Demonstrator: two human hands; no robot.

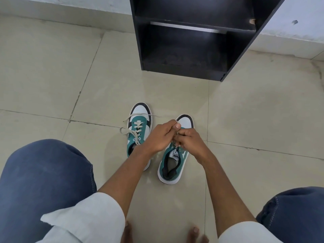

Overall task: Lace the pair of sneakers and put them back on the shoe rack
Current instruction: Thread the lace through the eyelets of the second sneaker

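Item, nearest: my knees in blue trousers (43, 172) and two pale sleeves (84, 218), bare toes on the tiled floor (52, 76) between them. Item: right sneaker (172, 165), green and white, heel toward me, tongue label showing, standing on the floor. Item: my left hand (158, 137) and right hand (188, 140), touching over its eyelets, each grip pinched on the lace (177, 133), of which only a sliver shows between my fingers. To do this step well, I judge I should keep both ends taut and even, feed the tip squarely through the next eyelet, and let the shoe sit flat so it does not twist. Item: left sneaker (140, 125), just beside, laced through but its ends lying loose across the toe and floor. Item, farthest: black shoe rack (192, 41) against the wall, its lower shelf bare, well apart from the pair.
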